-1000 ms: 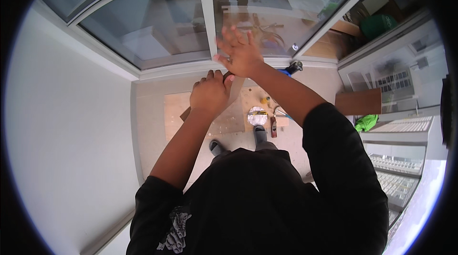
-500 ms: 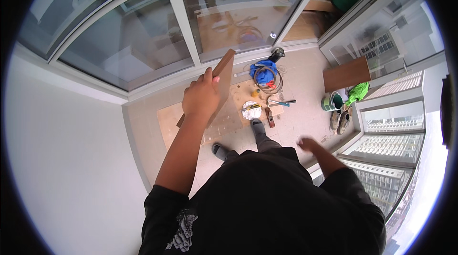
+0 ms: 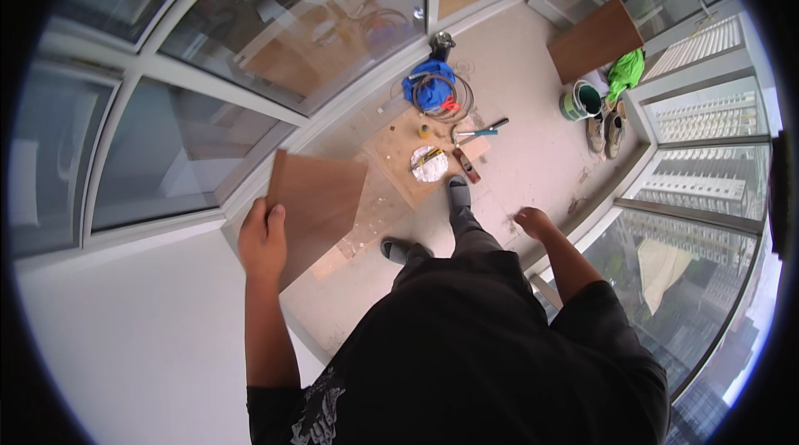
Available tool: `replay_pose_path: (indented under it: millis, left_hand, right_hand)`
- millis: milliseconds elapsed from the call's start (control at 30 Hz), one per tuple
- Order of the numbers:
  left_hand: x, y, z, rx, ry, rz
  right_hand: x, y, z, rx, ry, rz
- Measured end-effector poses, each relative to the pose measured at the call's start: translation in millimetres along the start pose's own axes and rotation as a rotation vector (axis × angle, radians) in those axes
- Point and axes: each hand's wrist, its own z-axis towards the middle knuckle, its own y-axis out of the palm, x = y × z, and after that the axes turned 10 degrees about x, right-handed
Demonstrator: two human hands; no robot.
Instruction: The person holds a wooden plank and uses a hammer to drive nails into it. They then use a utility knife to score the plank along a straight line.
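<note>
My left hand grips the edge of a flat brown wooden board, its thumb lying on the near face. The board is held tilted at my left, above the floor and close to the glass partition. At my right side my right hand hangs free, fingers loosely apart, with nothing visible in it. A worn wooden sheet lies on the floor ahead of my feet. Around it are a white round bundle with a yellow-handled tool across it, a reddish-brown hand plane and a teal-handled tool.
Beyond the tools lie a blue cloth and a coiled hose. Far right, another brown board leans near a green bucket, a bright green bag and shoes. Glass panes border the left, windows the right.
My left hand has swung left and nearer with the board, whose broad face now shows. The view has turned left. My right hand still hangs at my side.
</note>
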Motion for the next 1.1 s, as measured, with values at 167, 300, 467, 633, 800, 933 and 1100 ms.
replay_pose_path:
  millis: [167,300,467,633,800,933,1100]
  left_hand:
    - [23,2,3,0.100,-0.127,0.005]
    - [4,13,-5,0.090,-0.129,-0.077]
    - [-65,-26,2,0.090,-0.233,0.021]
    - [-188,-167,-85,0.444,-0.350,0.101]
    - [-114,-79,-32,0.996,-0.584,0.008]
    - [-63,-49,-23,1.145,-0.535,0.133]
    - [-56,-38,-12,1.151,-0.490,0.183]
  right_hand:
    - [70,104,123,-0.268,-0.258,-0.138]
    - [24,82,178,-0.313,-0.060,-0.167]
    - [54,121,297,-0.073,0.106,0.001]
    - [55,166,415,-0.102,0.134,-0.010]
    - [86,231,508,-0.018,0.120,-0.135]
    - [53,254,548,0.005,0.065,-0.390]
    - [48,273,592,0.061,-0.104,-0.751]
